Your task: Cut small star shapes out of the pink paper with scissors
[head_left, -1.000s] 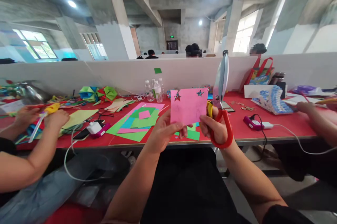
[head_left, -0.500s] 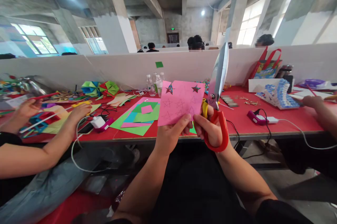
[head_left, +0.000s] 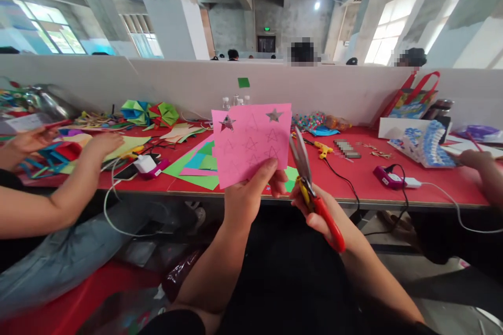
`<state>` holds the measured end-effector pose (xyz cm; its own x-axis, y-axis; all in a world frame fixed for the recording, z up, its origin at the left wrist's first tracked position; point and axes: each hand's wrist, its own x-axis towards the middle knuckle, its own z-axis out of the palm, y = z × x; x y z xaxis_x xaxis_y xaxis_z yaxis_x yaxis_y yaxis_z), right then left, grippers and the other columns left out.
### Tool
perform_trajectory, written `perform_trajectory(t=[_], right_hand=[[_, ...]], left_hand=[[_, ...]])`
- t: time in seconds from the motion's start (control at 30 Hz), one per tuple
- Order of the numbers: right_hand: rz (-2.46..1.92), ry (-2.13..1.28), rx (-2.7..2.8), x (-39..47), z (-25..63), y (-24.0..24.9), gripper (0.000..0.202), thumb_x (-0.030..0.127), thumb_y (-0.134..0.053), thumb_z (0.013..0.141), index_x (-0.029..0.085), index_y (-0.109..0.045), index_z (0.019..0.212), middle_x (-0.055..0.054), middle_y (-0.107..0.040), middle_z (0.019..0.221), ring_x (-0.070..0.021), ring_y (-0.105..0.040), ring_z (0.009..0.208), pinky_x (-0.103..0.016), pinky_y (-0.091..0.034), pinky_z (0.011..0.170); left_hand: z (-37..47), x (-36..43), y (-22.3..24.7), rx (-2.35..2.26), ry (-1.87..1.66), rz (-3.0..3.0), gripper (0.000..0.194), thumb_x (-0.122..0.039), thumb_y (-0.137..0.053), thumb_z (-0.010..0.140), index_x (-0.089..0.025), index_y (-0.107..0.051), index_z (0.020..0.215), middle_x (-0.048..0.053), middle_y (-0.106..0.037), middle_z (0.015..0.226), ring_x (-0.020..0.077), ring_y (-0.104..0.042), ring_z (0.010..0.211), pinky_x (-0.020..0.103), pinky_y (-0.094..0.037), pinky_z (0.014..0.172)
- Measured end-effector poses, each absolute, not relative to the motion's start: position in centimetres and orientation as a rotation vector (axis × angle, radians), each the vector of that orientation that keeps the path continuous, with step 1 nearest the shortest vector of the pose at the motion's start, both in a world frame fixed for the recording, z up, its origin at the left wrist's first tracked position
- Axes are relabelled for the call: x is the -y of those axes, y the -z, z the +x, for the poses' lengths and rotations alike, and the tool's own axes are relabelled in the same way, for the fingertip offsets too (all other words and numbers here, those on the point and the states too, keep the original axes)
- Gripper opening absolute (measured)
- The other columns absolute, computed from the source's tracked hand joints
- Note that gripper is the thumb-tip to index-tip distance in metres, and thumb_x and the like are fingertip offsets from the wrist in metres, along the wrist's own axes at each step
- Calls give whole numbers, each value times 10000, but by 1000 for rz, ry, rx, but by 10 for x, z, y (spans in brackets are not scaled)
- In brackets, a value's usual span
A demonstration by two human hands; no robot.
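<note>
Pinched in my left hand (head_left: 251, 193) is a pink paper sheet (head_left: 251, 141), held upright by its lower edge. Two star-shaped holes show near its top corners, and several stars are drawn in pencil on it. My right hand (head_left: 318, 209) is closed on scissors (head_left: 328, 222) with red and yellow handles. Their blades point up, slightly apart, just right of the sheet and not touching it. Behind the sheet, green paper (head_left: 200, 180) and other coloured sheets lie on the table.
On the red table (head_left: 353, 183) are a yellow glue gun (head_left: 323, 150), a purple power socket (head_left: 387, 176) with cables, and a folded paper model (head_left: 428, 146). A person's arm (head_left: 58, 188) reaches in at left, a hand (head_left: 473, 159) at right. Bottles (head_left: 240, 101) stand behind.
My right hand has come off the pink sheet and lowered, tilting the scissors to the left. The sheet has shifted left and a little up in my left hand. The view has moved slightly.
</note>
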<state>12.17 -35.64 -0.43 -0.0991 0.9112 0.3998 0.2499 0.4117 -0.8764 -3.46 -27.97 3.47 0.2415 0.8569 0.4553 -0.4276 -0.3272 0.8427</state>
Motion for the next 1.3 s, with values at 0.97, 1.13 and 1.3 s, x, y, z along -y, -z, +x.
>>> perform_trajectory(t=[0.97,1.13,1.3], right_hand=[[-1161,-784,1778,367,113,0,637,800,-475,777,173,-538,866,20,-426,651,-127,-354,588,-245,-293,519],[-1133,-781,1737,369,107,3,585,765,-452,821,184,-515,835,12,-456,669,-126,-376,585,-246,-321,525],[-1176,-814,1648,371,100,7,511,689,-455,872,184,-516,821,4,-468,694,-119,-400,575,-238,-339,510]], left_hand=[[-46,283,-36,-551,-1519,1455,225,-301,-658,808,-161,-636,633,2,-639,537,72,-522,381,195,-393,347],[-46,287,-38,-596,-1450,1470,202,-287,-647,816,-165,-637,656,2,-641,552,81,-534,399,207,-403,363],[-45,287,-37,-561,-1421,1452,224,-297,-631,822,-170,-621,638,-3,-625,539,77,-525,403,206,-400,370]])
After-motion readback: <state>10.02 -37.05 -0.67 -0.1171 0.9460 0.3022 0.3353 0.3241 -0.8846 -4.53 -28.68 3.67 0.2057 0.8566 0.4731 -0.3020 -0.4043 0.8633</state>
